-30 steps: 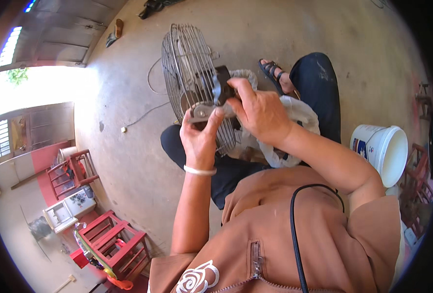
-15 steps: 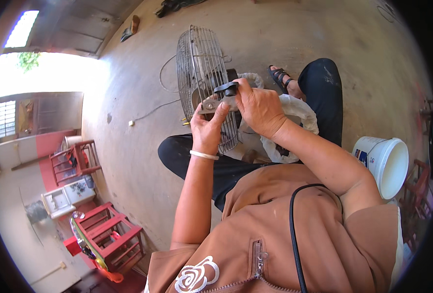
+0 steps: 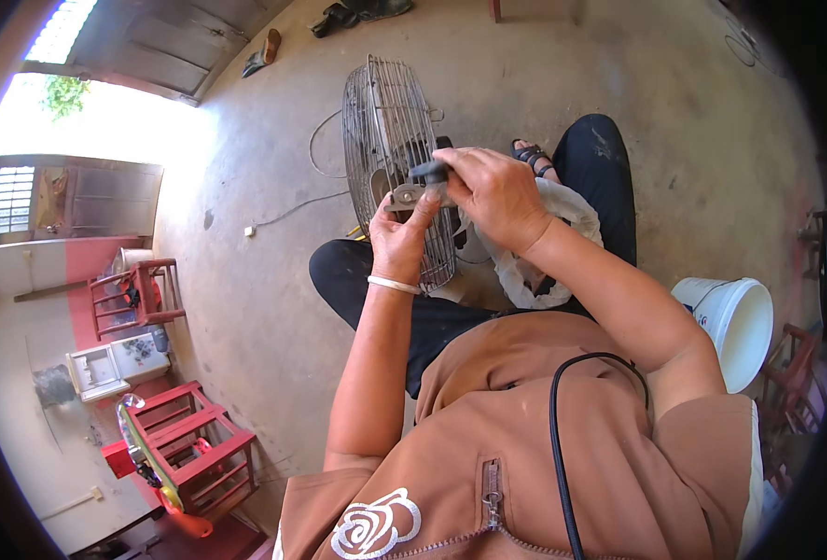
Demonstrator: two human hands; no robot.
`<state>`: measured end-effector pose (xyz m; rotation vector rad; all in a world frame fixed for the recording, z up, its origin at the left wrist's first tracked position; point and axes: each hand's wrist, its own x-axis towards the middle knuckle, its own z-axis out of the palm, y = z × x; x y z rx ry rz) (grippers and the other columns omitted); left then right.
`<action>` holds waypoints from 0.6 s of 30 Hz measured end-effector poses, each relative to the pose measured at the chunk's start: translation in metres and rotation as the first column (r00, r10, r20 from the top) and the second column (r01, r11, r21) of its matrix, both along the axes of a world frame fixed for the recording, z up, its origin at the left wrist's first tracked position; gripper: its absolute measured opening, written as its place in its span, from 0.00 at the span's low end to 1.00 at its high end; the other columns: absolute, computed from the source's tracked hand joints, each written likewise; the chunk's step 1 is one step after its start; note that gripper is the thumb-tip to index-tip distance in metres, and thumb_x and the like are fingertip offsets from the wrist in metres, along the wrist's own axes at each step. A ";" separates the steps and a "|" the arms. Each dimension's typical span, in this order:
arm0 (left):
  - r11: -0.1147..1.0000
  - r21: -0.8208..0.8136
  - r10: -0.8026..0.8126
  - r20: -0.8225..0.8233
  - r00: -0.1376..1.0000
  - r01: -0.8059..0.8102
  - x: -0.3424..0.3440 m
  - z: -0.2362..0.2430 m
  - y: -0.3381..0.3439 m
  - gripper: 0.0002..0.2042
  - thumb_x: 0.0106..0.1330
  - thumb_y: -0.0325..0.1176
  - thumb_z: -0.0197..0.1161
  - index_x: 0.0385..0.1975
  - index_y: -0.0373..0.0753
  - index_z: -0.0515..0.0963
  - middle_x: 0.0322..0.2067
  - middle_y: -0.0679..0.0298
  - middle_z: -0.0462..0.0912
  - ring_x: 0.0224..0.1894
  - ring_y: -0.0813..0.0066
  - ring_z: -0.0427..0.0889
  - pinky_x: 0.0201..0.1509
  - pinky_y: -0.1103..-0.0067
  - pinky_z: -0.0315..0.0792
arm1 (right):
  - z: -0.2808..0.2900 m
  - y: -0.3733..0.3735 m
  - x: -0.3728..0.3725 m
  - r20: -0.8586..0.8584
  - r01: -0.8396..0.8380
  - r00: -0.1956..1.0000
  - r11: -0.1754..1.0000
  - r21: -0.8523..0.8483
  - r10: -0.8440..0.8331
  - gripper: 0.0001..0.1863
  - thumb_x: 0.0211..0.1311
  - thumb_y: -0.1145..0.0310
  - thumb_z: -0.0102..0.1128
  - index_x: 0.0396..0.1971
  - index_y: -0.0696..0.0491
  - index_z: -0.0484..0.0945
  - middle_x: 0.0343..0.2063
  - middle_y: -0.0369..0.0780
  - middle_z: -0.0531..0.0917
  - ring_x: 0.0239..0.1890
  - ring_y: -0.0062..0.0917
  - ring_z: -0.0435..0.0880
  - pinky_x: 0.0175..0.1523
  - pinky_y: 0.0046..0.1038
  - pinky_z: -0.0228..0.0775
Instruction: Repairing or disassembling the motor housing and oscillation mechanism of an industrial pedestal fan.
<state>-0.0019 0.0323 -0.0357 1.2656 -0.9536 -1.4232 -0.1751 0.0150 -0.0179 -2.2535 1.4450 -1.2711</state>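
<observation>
Grey metal bracket (image 3: 404,196): in front of the lower half of the fan cage, rounded end to the left, small round fitting in that end. Cannot tell if it is fixed to the cage.
Left hand (image 3: 399,245): gripping the bracket from below, thumb on the near side, fingers mostly hidden behind.
Right hand (image 3: 505,194): fingers closed on the black knob from its right, palm down. Fingertips partly hidden.
Black knob (image 3: 429,172): just above the bracket's right end, flat lobed top. Cannot tell if it is threaded in.
Fan cage (image 3: 401,121): wire, roughly edge-on, ahead of the body, bottom between the bent legs.
White wrapped ring (image 3: 581,213): right of the cage, by the right leg, below the right hand, crinkled surface.
Cord (image 3: 306,213): runs left from the cage over the floor to a pale plug (image 3: 249,231).
White bucket (image 3: 735,327): beyond the right elbow, tipped, mouth facing right.
Legs: black trousers (image 3: 609,173), knees apart, dark strap sandal (image 3: 532,157) on the right foot.
Top: brown (image 3: 581,411), zip, white rose print; black cable (image 3: 560,448) hangs over it.
Left wrist: white bangle (image 3: 394,284).
Left background: red wooden stool (image 3: 189,431) with items on top, red chair (image 3: 133,297) farther off.
</observation>
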 end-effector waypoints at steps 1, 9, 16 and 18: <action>1.000 -0.004 0.012 -0.027 1.000 -0.012 -0.001 0.000 0.001 0.10 0.62 0.31 0.74 0.38 0.37 0.80 0.32 0.72 0.82 0.31 0.86 0.74 0.36 0.85 0.68 | 0.002 0.001 -0.002 -0.009 -0.003 1.000 1.000 -0.005 0.003 0.12 0.64 0.66 0.56 0.43 0.55 0.78 0.36 0.44 0.86 0.36 0.36 0.86 0.41 0.37 0.79; 0.996 -0.059 0.058 -0.064 0.996 -0.062 0.000 -0.015 0.009 0.07 0.63 0.23 0.67 0.38 0.37 0.79 0.36 0.71 0.82 0.38 0.85 0.77 0.44 0.84 0.72 | 0.009 0.032 0.000 -0.278 -0.205 0.945 0.974 -0.098 0.172 0.25 0.56 0.76 0.60 0.56 0.60 0.75 0.51 0.46 0.83 0.53 0.39 0.82 0.59 0.38 0.73; 0.993 -0.109 0.043 0.030 0.999 -0.040 -0.002 -0.010 0.008 0.07 0.60 0.22 0.69 0.36 0.37 0.78 0.34 0.70 0.82 0.37 0.84 0.77 0.43 0.83 0.72 | 0.027 0.016 -0.004 -0.312 -0.233 0.929 0.969 -0.076 0.199 0.20 0.58 0.63 0.66 0.49 0.55 0.79 0.48 0.41 0.83 0.50 0.35 0.80 0.57 0.35 0.71; 0.995 -0.097 0.041 0.074 0.996 -0.033 -0.003 -0.008 0.009 0.09 0.58 0.24 0.72 0.34 0.37 0.78 0.33 0.69 0.83 0.36 0.84 0.76 0.42 0.82 0.72 | 0.032 0.011 -0.005 -0.307 -0.259 0.920 0.966 -0.005 0.245 0.19 0.57 0.63 0.67 0.47 0.54 0.80 0.47 0.40 0.83 0.50 0.35 0.80 0.56 0.35 0.71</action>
